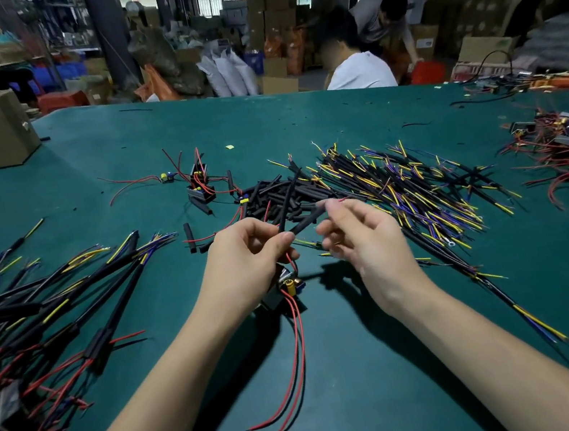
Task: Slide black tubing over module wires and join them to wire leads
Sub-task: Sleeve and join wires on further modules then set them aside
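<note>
Left hand (pixel 244 256) pinching matte black tubing (pixel 305 222) above green felt table (pixel 378 369), right hand (pixel 362 235) pinching its far end, module (pixel 282 289) beneath, 2 red wires (pixel 296 357) trailing over bare cloth.

Black tubing (pixel 305 222); red module wires (pixel 293 362); green table (pixel 378 369).

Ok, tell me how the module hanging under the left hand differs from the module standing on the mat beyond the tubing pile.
The module under the left hand hangs above the green mat, its red wires drooping toward the camera; the far module rests on the mat. The near one has a wire running into the black tube that both the left hand and right hand pinch; the far one is untouched. Both are small dark boards with red wires.
</note>
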`<state>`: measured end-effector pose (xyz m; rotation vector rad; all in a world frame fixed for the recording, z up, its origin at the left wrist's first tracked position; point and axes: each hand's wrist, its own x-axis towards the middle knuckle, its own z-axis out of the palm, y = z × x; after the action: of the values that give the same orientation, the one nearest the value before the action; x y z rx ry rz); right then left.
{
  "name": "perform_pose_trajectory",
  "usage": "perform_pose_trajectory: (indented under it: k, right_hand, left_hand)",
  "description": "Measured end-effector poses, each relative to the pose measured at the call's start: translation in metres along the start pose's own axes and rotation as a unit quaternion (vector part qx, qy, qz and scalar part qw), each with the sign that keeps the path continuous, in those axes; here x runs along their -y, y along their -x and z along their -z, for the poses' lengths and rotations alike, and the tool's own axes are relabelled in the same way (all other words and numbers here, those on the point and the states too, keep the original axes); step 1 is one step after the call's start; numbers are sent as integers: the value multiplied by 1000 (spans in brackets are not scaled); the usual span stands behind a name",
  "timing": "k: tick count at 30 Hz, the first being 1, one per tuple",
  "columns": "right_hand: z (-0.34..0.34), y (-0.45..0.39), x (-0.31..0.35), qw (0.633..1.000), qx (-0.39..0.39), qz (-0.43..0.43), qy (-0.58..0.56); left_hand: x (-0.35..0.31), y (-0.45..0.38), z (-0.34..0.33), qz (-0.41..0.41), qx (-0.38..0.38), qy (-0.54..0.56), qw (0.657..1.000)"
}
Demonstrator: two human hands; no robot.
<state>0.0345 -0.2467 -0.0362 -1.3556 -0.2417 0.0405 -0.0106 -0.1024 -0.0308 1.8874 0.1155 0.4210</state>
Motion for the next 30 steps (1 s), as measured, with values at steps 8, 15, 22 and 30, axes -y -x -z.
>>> perform_pose_trajectory:
  k: [8, 15, 22, 30]
  right_hand:
    - [-1, 3, 3, 1000, 10, 21, -2]
    - [2, 0, -1, 999, 29, -6, 21]
    - [11, -5, 5, 999, 9, 35, 27]
    - [20, -10, 13, 996, -5, 59, 65]
  left_hand:
    - [-2, 1, -1, -11, -3, 18, 1000]
    - [2, 0, 2, -22, 7, 12, 1000]
    - [4, 0, -1, -23, 44, -26, 998]
    - [0, -2, 9, -18, 69, -107, 992]
